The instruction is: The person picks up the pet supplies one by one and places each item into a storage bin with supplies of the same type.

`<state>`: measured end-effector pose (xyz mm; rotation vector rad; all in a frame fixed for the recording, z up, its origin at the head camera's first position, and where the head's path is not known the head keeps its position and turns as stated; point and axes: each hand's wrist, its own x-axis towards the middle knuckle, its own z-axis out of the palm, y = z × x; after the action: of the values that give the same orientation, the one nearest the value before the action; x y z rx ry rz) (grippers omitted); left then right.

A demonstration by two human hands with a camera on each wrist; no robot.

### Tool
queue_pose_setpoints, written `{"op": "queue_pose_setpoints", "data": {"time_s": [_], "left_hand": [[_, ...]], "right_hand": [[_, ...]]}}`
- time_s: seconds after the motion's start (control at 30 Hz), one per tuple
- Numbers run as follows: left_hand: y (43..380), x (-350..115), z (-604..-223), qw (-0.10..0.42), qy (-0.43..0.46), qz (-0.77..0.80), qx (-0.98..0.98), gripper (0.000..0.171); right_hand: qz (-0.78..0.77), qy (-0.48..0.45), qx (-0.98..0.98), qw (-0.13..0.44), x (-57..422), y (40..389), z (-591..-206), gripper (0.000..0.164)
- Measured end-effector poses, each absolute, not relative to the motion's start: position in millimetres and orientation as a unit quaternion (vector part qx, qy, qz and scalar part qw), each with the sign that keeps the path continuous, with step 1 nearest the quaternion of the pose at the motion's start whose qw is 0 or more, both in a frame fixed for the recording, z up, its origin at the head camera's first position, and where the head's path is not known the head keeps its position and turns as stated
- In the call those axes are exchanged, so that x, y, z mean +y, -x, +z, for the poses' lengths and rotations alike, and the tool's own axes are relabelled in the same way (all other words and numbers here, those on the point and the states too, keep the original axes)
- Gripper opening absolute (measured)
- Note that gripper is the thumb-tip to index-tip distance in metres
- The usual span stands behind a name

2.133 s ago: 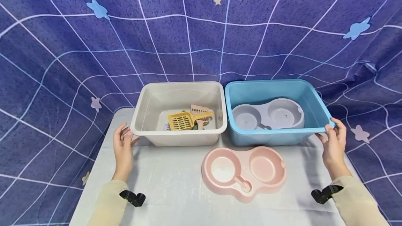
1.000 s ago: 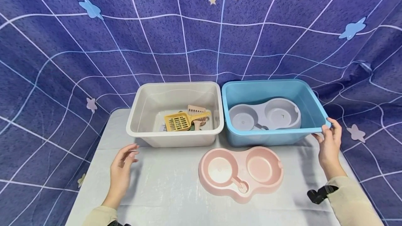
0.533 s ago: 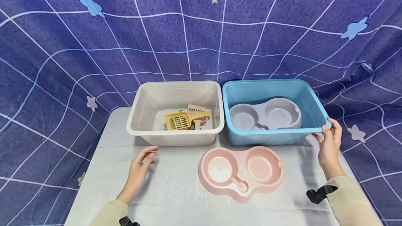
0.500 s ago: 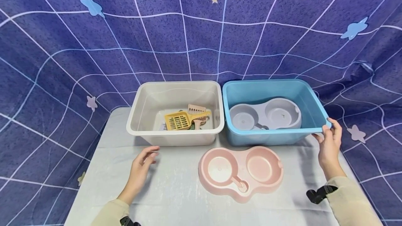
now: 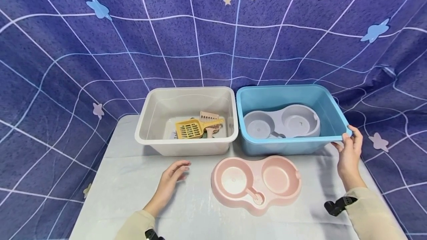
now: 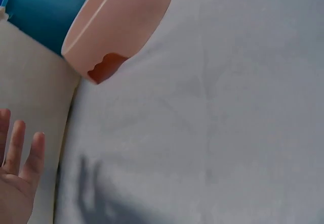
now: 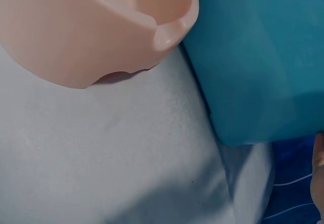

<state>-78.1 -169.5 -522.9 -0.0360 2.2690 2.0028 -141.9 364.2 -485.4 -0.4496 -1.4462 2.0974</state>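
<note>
My left hand (image 5: 171, 180) hovers over the table, fingers loosely bent with nothing in them. It is left of a pink double pet bowl (image 5: 258, 166) and in front of a beige litter box (image 5: 186, 142); the left wrist view shows its spread fingers (image 6: 15, 143) beside the beige wall. At the front right corner of a blue litter box (image 5: 283, 147), my right hand (image 5: 350, 155) grips the rim. Inside the blue box lies a grey double pet bowl (image 5: 283, 119). In the right wrist view only a sliver of that hand (image 7: 319, 173) shows.
In the beige box lie a yellow litter scoop (image 5: 190, 129), a beige slotted scoop (image 5: 209, 116) and smaller items partly hidden below them. Both boxes stand side by side at the back of the white-covered table (image 5: 120, 180), against a purple star-patterned curtain (image 5: 213, 40).
My left hand has left the front left corner of the beige box, dropped toward me and moved right toward the pink bowl. The right hand has stayed at the blue box's corner.
</note>
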Motion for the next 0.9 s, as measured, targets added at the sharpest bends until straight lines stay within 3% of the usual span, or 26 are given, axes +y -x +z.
{"op": "queue_pose_setpoints", "data": {"time_s": [0.4,0.9], "left_hand": [[76,-145,-534,0.122,0.043,0.649,0.750,0.039],[71,-126,-550,0.167,0.016,0.649,0.742,0.042]], "right_hand": [[0.779,0.168,-0.534,0.285,360,142,-485,0.033],[0.779,0.157,-0.532,0.291,360,142,-486,0.034]]}}
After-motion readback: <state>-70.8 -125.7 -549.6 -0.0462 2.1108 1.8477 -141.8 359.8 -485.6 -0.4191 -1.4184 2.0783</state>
